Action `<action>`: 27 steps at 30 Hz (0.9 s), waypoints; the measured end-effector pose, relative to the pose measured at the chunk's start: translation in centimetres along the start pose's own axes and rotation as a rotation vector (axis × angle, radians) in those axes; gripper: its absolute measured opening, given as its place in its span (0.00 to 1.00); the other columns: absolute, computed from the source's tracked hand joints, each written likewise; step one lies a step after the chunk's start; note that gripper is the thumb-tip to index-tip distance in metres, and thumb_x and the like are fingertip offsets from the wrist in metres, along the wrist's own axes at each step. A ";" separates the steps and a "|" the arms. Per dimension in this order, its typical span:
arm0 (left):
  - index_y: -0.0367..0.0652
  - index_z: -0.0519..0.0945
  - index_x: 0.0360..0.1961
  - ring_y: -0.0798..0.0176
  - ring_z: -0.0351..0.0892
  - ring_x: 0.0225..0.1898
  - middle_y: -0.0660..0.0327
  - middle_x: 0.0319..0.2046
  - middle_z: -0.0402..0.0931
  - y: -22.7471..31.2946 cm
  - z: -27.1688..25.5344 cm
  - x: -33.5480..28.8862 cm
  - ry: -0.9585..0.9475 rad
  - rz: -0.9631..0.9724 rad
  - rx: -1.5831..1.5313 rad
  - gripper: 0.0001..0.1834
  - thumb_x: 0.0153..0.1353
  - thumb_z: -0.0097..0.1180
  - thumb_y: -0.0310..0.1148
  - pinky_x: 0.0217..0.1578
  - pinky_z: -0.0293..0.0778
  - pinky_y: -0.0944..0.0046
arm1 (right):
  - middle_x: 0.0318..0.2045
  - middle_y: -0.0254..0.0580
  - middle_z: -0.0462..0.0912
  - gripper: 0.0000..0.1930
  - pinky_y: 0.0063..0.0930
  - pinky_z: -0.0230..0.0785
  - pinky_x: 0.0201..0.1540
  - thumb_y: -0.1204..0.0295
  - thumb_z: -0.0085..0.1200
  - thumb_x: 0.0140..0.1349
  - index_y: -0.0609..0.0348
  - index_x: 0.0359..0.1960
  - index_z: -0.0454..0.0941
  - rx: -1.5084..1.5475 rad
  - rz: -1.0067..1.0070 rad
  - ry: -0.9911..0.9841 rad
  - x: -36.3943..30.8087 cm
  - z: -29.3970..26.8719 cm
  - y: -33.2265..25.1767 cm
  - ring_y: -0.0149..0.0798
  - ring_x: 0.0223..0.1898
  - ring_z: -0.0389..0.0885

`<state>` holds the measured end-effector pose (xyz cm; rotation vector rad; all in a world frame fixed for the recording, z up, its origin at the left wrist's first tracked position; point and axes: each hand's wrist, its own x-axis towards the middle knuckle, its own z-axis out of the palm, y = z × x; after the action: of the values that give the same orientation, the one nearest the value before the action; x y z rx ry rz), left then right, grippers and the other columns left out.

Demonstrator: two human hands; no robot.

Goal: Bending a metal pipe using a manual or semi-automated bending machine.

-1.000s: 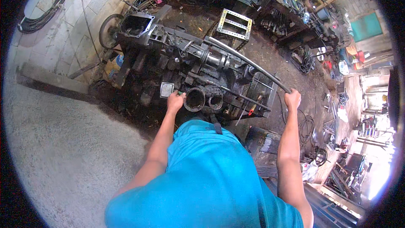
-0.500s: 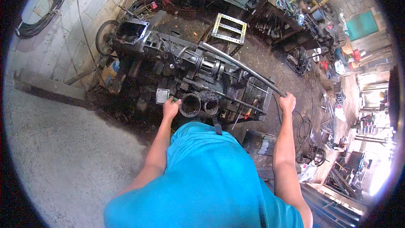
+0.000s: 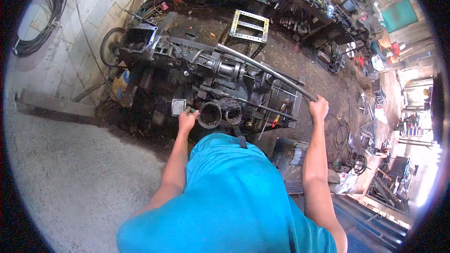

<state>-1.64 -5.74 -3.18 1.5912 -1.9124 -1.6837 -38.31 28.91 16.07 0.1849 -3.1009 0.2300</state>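
Metal in right fingers: gripped a bar by its near end, likely for reach. Clasped a green handle in left fingers, beside a cylinder.

Black cable coil on wall, metal stand, green panel

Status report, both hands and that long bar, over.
Left hand gripping green object. Right hand closed around metal bar, near end. Bar overlaps machine in view. Open cylinder beside left hand.
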 end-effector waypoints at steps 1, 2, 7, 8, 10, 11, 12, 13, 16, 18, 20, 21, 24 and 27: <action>0.22 0.66 0.55 0.57 0.81 0.41 0.42 0.40 0.79 1.5 -0.2 -0.8 -0.007 0.002 0.007 0.33 0.54 0.62 0.35 0.41 0.73 0.64 | 0.37 0.58 0.81 0.20 0.46 0.70 0.47 0.71 0.50 0.45 0.49 0.44 0.82 0.000 0.010 -0.001 0.3 0.1 0.3 0.58 0.42 0.79; 0.22 0.64 0.57 0.60 0.81 0.39 0.45 0.38 0.80 3.6 -0.3 -1.9 -0.035 -0.039 -0.069 0.33 0.55 0.60 0.32 0.39 0.74 0.66 | 0.38 0.58 0.81 0.20 0.46 0.70 0.47 0.71 0.50 0.45 0.51 0.43 0.82 -0.026 0.022 -0.023 0.5 0.3 0.5 0.58 0.42 0.79; 0.21 0.61 0.59 0.68 0.79 0.31 0.53 0.32 0.81 3.3 0.0 -2.0 -0.065 -0.028 -0.163 0.32 0.57 0.58 0.29 0.32 0.74 0.70 | 0.38 0.58 0.81 0.16 0.47 0.71 0.47 0.70 0.50 0.47 0.54 0.39 0.82 -0.030 0.010 -0.021 1.6 0.8 1.1 0.58 0.42 0.79; 0.23 0.63 0.58 0.69 0.78 0.28 0.54 0.31 0.81 2.8 0.1 -1.8 -0.039 -0.010 -0.086 0.32 0.57 0.59 0.31 0.31 0.73 0.70 | 0.38 0.59 0.81 0.16 0.47 0.71 0.47 0.70 0.50 0.47 0.54 0.39 0.82 -0.038 0.001 -0.036 1.7 0.5 0.9 0.58 0.42 0.79; 0.23 0.64 0.58 0.69 0.78 0.28 0.55 0.30 0.81 2.3 -0.1 -1.7 -0.029 -0.022 -0.086 0.32 0.56 0.60 0.32 0.31 0.72 0.70 | 0.37 0.60 0.81 0.16 0.48 0.71 0.47 0.70 0.50 0.47 0.55 0.38 0.82 -0.008 -0.017 0.004 1.3 0.6 0.6 0.59 0.42 0.79; 0.24 0.65 0.57 0.70 0.77 0.27 0.56 0.29 0.81 2.4 0.0 -1.8 -0.025 -0.035 -0.086 0.32 0.56 0.60 0.33 0.30 0.72 0.70 | 0.36 0.61 0.80 0.15 0.48 0.71 0.47 0.70 0.50 0.47 0.56 0.38 0.82 0.017 -0.033 0.044 1.2 0.4 0.5 0.59 0.42 0.79; 0.26 0.66 0.58 0.71 0.76 0.25 0.58 0.27 0.80 2.4 0.0 -2.0 -0.009 -0.047 -0.147 0.32 0.56 0.60 0.33 0.27 0.71 0.69 | 0.36 0.62 0.80 0.15 0.48 0.71 0.47 0.71 0.50 0.46 0.58 0.36 0.82 -0.005 -0.030 0.016 1.0 0.1 0.4 0.60 0.42 0.79; 0.26 0.66 0.58 0.71 0.76 0.25 0.58 0.27 0.80 1.9 0.0 -1.8 -0.007 -0.043 -0.155 0.32 0.56 0.60 0.33 0.27 0.71 0.69 | 0.36 0.62 0.80 0.15 0.48 0.71 0.47 0.71 0.50 0.46 0.58 0.36 0.82 -0.006 -0.036 0.023 0.9 -0.1 0.5 0.60 0.42 0.79; 0.30 0.66 0.59 0.71 0.76 0.24 0.60 0.28 0.80 0.6 -0.6 -1.0 -0.066 -0.061 -0.143 0.31 0.57 0.59 0.35 0.20 0.68 0.69 | 0.40 0.58 0.80 0.20 0.43 0.70 0.49 0.67 0.53 0.47 0.54 0.44 0.81 -0.021 -0.006 -0.054 0.3 -0.6 0.3 0.56 0.45 0.79; 0.30 0.66 0.59 0.71 0.76 0.24 0.60 0.29 0.81 1.0 -0.6 -1.5 -0.059 -0.057 -0.170 0.31 0.57 0.59 0.35 0.21 0.68 0.69 | 0.40 0.59 0.80 0.19 0.44 0.70 0.49 0.67 0.53 0.47 0.55 0.44 0.81 0.005 -0.006 -0.027 0.2 -0.1 0.6 0.56 0.45 0.78; 0.31 0.66 0.60 0.71 0.76 0.25 0.60 0.30 0.81 1.2 -0.7 -1.8 -0.043 -0.053 -0.200 0.31 0.58 0.58 0.34 0.21 0.68 0.69 | 0.40 0.59 0.80 0.19 0.44 0.70 0.49 0.67 0.53 0.47 0.56 0.43 0.81 0.034 -0.015 -0.002 0.1 -0.3 0.4 0.56 0.45 0.78; 0.31 0.66 0.60 0.71 0.77 0.26 0.60 0.30 0.81 1.2 -0.7 -2.0 -0.048 -0.051 -0.175 0.30 0.58 0.58 0.34 0.21 0.68 0.69 | 0.40 0.59 0.80 0.19 0.44 0.70 0.49 0.68 0.52 0.47 0.56 0.43 0.81 0.024 -0.005 -0.042 0.0 -0.5 0.4 0.56 0.45 0.78; 0.31 0.67 0.59 0.70 0.78 0.27 0.60 0.31 0.82 1.1 -0.8 -2.2 -0.056 -0.038 -0.147 0.29 0.59 0.57 0.33 0.21 0.69 0.69 | 0.38 0.60 0.80 0.16 0.46 0.70 0.47 0.70 0.50 0.46 0.57 0.38 0.81 0.038 -0.048 -0.028 0.3 0.2 1.4 0.58 0.43 0.78; 0.30 0.70 0.57 0.70 0.79 0.27 0.59 0.32 0.82 0.7 -0.9 -2.4 -0.058 -0.017 -0.111 0.26 0.59 0.56 0.32 0.21 0.69 0.69 | 0.36 0.60 0.80 0.14 0.48 0.70 0.46 0.71 0.48 0.46 0.56 0.35 0.81 0.065 -0.088 0.013 0.6 0.6 1.4 0.60 0.42 0.78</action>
<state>-0.38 -4.60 -1.13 1.5381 -1.8019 -1.8279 -39.07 30.15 15.31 0.3196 -3.0655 0.3286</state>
